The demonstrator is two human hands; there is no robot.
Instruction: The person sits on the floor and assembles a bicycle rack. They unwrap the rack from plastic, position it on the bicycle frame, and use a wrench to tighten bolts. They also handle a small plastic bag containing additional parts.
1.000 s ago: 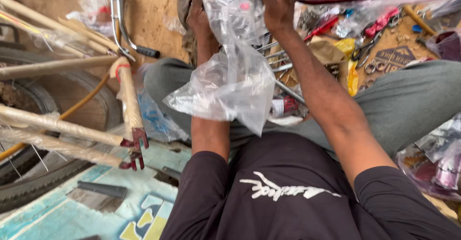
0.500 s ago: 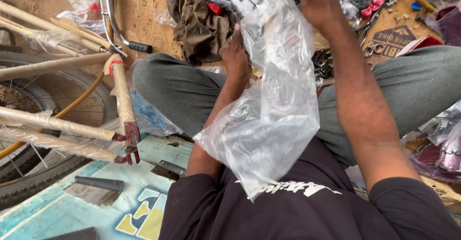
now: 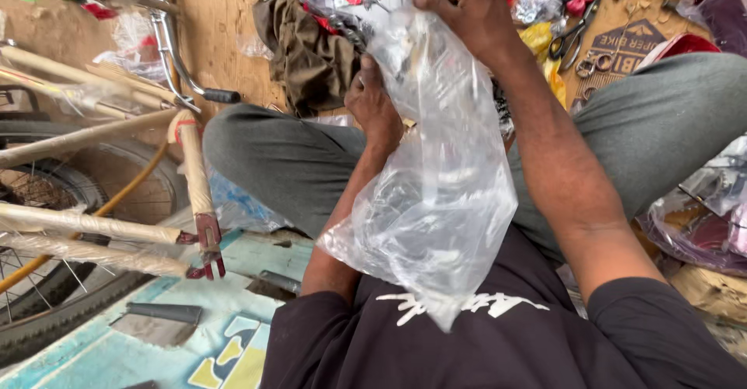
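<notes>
A large clear plastic bag (image 3: 436,194) hangs between my forearms, down over my lap and black shirt. My right hand (image 3: 459,12) is closed on the bag's top edge, holding it up. My left hand (image 3: 372,105) sits at the bag's left side near the top, fingers curled on the plastic; what lies under them is hidden. A few small dark parts show faintly through the upper part of the bag. I sit cross-legged in grey trousers (image 3: 280,163).
A bicycle frame wrapped in tan paper (image 3: 93,233), its wheel (image 3: 47,194) and a chrome handlebar (image 3: 167,39) stand at the left. An olive cloth (image 3: 307,47), scissors (image 3: 572,35), small tools and more plastic bags (image 3: 700,218) lie on the ground ahead and to the right.
The bag has been drawn upward and stretched long; it now hangs lower over my shirt. Both hands have shifted slightly right and nearer to me.
</notes>
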